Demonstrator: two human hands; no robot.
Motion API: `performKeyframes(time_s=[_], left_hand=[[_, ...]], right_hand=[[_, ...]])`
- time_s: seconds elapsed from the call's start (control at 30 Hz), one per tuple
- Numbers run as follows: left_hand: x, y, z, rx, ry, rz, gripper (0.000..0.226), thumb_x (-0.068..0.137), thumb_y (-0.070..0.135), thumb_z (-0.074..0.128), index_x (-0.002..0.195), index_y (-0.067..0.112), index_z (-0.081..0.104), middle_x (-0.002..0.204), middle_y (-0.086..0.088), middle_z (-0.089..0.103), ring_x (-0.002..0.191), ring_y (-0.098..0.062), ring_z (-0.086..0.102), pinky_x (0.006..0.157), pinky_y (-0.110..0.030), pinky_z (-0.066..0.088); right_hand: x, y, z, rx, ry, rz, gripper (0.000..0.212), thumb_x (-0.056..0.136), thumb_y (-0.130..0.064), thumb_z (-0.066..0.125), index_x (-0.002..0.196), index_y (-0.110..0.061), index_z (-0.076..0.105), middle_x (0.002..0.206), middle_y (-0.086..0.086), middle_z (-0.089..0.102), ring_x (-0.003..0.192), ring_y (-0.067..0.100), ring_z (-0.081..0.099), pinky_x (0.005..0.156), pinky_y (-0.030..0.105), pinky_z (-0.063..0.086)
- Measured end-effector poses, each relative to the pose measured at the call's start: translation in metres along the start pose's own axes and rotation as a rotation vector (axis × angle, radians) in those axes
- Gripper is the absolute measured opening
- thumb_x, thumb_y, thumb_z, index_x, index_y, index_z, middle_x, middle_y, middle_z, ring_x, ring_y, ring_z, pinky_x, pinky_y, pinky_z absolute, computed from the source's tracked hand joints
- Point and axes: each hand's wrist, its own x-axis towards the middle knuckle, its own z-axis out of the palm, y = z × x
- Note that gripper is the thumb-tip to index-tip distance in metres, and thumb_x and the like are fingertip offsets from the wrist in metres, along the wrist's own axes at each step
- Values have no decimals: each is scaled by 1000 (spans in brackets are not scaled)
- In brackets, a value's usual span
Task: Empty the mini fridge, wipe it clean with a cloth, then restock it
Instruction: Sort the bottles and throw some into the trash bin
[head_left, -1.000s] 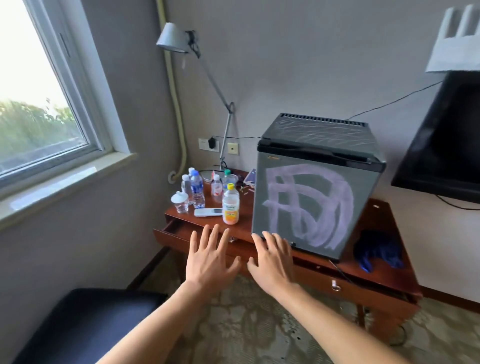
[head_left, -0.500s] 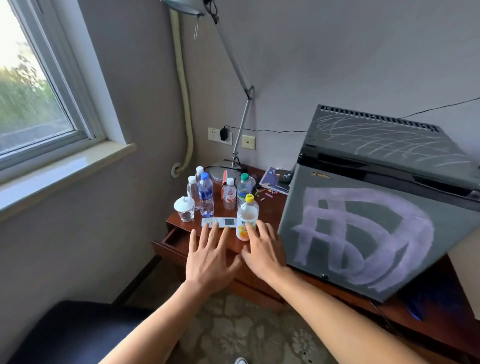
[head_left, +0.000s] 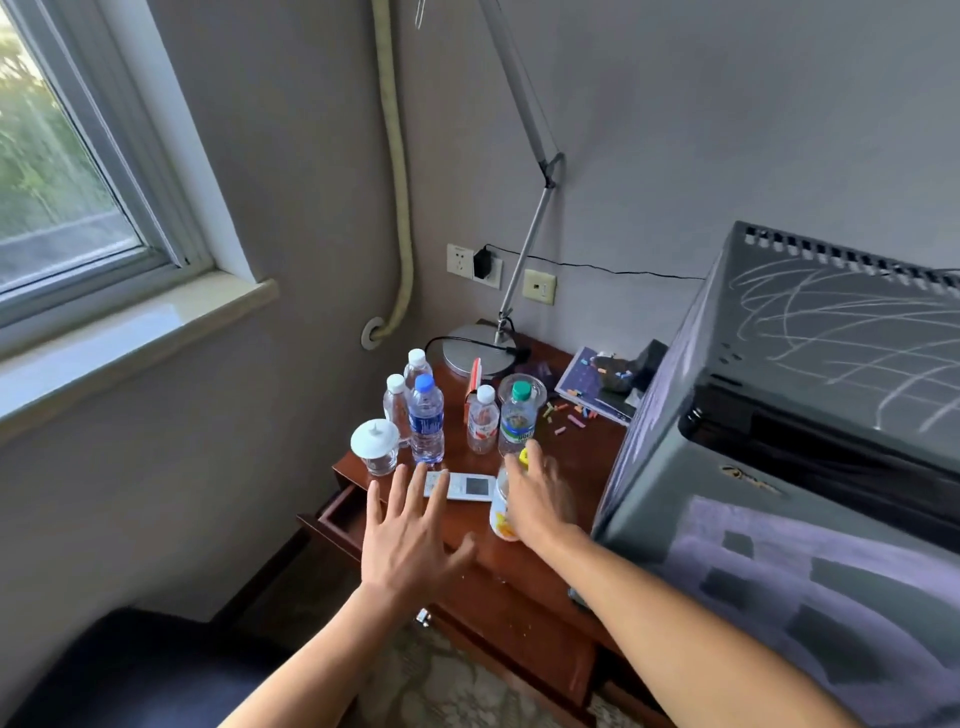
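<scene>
Head view, looking down over both forearms, which reach forward toward the left end of the tabletop (head_left: 524, 558). The left hand (head_left: 410, 535) is stretched out flat, palm down, fingers spread and straight, its grip released and holding nothing; its fingertips lie over the near left edge of the tabletop, just in front of a white remote (head_left: 462, 487) and above the pulled-out drawer (head_left: 337, 514).

The right hand (head_left: 537, 499) is blurred. It lies against the yellow-capped juice bottle (head_left: 501, 512), which stands near the front edge of the tabletop just right of the remote. The fingers cover the bottle's right side and reach up past its cap, but I cannot tell whether they curl round it or only touch it.

Behind these stand more bottles: a blue-capped water bottle (head_left: 427, 421), two clear white-capped ones (head_left: 397, 408) toward the left edge, a small white-capped bottle with a red label (head_left: 483, 421) and a green-capped bottle (head_left: 518, 418). A lidded glass cup (head_left: 376, 449) sits at the left front corner.

The mini fridge (head_left: 810, 441) fills the right part of the tabletop, door closed, its dark top and front marked with pale chalk-like scribbles. Small coloured bits (head_left: 569, 415) lie scattered between the bottles and the fridge, and a lamp base (head_left: 475, 351) stands at the back edge by the wall.
</scene>
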Motion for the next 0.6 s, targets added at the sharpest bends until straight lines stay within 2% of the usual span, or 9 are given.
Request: performKeyframes(time_s=[0.13,0.2,0.3,0.37,0.47,0.5,0.6], left_hand=[[-5,-1,-5,-2,-56,23,96,82,79,30,164,30,18,172,-3,12,160,-26,-1,127,-56,-2],[-14,1,-10,-23,-68,43,98,81,80,24,165,30,11,173,0,7,160,-25,-5,127,-55,-4],[-31,0,-20,-58,-52,71,101,79,80,23,165,28,12,173,0,9,160,-25,-2,127,-54,-3],[-48,-2,-28,-64,-55,101,101,78,77,27,165,26,17,172,-1,13,159,-27,4,127,-55,3],[-79,-8,-35,-54,-22,223,98,80,77,34,161,22,30,166,-2,34,155,-31,27,122,-59,24],[-94,-9,-37,-39,2,274,96,82,77,37,161,23,30,165,0,36,153,-31,30,121,-59,27],[-136,-5,-43,-24,-88,363,99,90,72,50,165,22,8,171,4,15,158,-26,12,125,-53,13]], right_hand=[[-9,-3,-2,-16,45,-14,30,98,-12,53,127,-19,53,140,12,42,117,35,50,85,42,51],[-19,-7,-8,-24,38,-28,28,97,-12,55,124,-18,56,132,11,46,117,34,52,82,40,48],[-43,-18,-19,-15,54,-50,26,95,-16,59,121,-19,59,126,7,50,116,31,53,77,36,42],[-68,-28,-26,-11,88,-66,27,94,-17,61,121,-18,60,126,6,51,116,31,53,77,35,41],[-115,-47,-32,23,155,-93,27,96,-17,60,123,-18,61,127,5,53,116,30,54,78,34,39],[-137,-53,-34,34,186,-94,27,96,-19,61,123,-19,62,127,4,53,116,30,55,78,34,39],[-202,-64,-36,76,247,-102,28,97,-24,64,125,-21,63,124,2,55,113,28,58,77,35,42]])
